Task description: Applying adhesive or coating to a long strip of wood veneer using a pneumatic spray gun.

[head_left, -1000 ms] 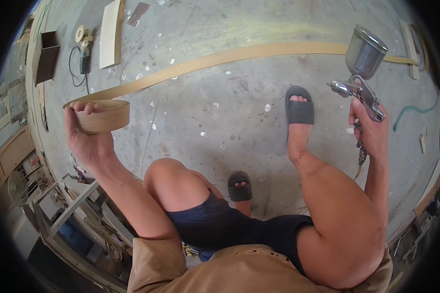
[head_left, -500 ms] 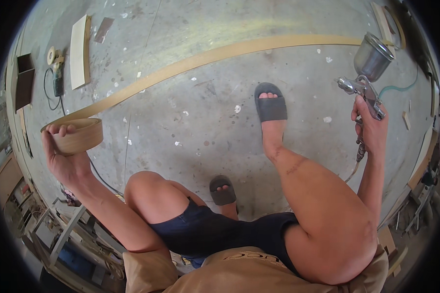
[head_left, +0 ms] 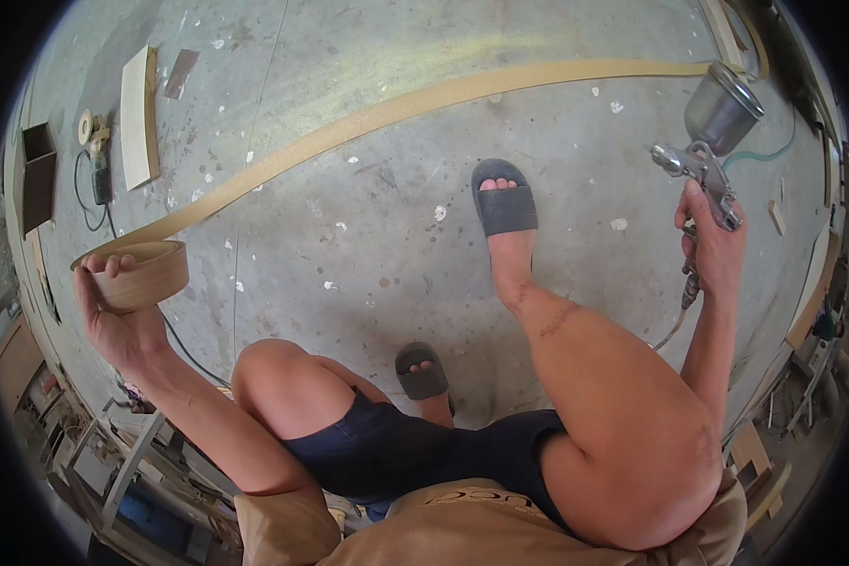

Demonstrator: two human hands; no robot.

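My left hand [head_left: 127, 325] grips a coiled roll of wood edge banding [head_left: 151, 279], its fingers hooked over the roll's rim. From that roll a long unrolled strip [head_left: 349, 127] runs in a curve across the far floor toward the upper right. In my right hand [head_left: 717, 245] is a spray gun [head_left: 703, 174], held by its handle with the fingers wrapped around it. A metal paint cup [head_left: 723, 108] sits on top of the gun, tilted, near the strip's far right stretch. The gun's nozzle points left. A hose connects below the handle.
A pale board [head_left: 140, 118] and a small brown piece [head_left: 181, 74] lie at the far left. Beside them are a corded power tool [head_left: 99, 165] and a dark open box [head_left: 38, 179]. A metal frame [head_left: 132, 472] stands at lower left. My sandalled feet rest on the concrete floor [head_left: 349, 226].
The view has shifted slightly, so floor things appear a little further left. Both hands keep their holds, with the roll slightly lower in the picture.
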